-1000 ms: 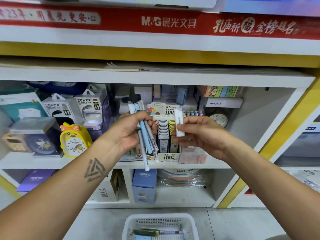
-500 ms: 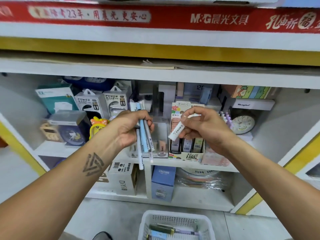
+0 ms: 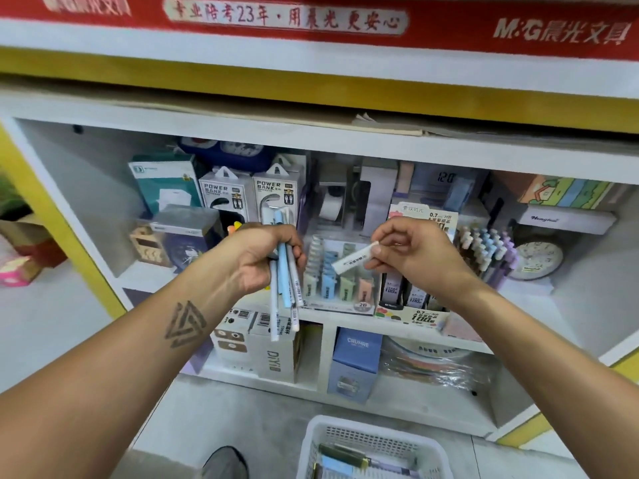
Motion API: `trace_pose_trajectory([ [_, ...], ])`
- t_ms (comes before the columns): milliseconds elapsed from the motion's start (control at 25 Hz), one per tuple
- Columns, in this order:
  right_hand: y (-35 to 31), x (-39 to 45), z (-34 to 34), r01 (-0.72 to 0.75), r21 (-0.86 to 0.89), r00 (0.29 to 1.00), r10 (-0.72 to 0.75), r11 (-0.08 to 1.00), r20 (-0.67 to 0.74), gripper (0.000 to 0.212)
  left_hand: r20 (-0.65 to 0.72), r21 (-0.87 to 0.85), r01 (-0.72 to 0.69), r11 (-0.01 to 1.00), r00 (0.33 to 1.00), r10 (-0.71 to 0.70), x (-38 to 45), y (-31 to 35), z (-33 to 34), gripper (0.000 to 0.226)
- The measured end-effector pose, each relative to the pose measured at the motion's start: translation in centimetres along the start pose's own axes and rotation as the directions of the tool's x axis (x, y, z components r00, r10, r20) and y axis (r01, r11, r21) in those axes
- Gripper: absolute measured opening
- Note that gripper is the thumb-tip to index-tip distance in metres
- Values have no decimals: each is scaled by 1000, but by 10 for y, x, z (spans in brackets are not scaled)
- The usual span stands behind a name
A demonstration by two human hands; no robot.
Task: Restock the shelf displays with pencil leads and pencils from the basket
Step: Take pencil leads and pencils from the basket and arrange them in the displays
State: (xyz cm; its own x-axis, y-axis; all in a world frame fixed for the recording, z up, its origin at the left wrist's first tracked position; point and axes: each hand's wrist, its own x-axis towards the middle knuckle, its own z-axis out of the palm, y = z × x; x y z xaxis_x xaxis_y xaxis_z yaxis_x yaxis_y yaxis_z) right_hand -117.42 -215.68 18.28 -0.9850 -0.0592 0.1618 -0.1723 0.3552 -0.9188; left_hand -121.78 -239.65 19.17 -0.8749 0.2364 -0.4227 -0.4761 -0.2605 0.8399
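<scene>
Head view: your left hand (image 3: pixel 266 261) grips a bundle of white and blue pencils (image 3: pixel 285 292); your right hand's (image 3: pixel 411 254) fingers (image 3: pixel 378 250) pinch a small white lead tube (image 3: pixel 352 260).

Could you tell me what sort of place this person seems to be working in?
Most likely a stationery shop. A red M&G brand banner runs above the shelving, retail display boxes of pencil leads and boxed power banks fill the shelf, and a white restocking basket stands on the floor.

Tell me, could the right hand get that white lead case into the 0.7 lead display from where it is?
Probably yes. The right hand pinches the white lead case in front of the 0.7 lead display, nothing between them. The left hand, gripping pencils, is off to the side.
</scene>
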Motion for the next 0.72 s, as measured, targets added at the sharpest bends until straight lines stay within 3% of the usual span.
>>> trace_pose_trajectory([
  [200,-4,9,14,16,-46,1000,-15,999,9,5,-23,-35,-10,999,1000,9,-2,0,-11,20],
  [360,-3,17,20,30,1,1000,-30,1000,-2,8,-43,-30,-11,999,999,10,-1,1,-18,35],
  [720,6,34,27,100,-240,995,-99,966,13,26,-49,-12,-16,1000,999,15,2,3,-28,29],
])
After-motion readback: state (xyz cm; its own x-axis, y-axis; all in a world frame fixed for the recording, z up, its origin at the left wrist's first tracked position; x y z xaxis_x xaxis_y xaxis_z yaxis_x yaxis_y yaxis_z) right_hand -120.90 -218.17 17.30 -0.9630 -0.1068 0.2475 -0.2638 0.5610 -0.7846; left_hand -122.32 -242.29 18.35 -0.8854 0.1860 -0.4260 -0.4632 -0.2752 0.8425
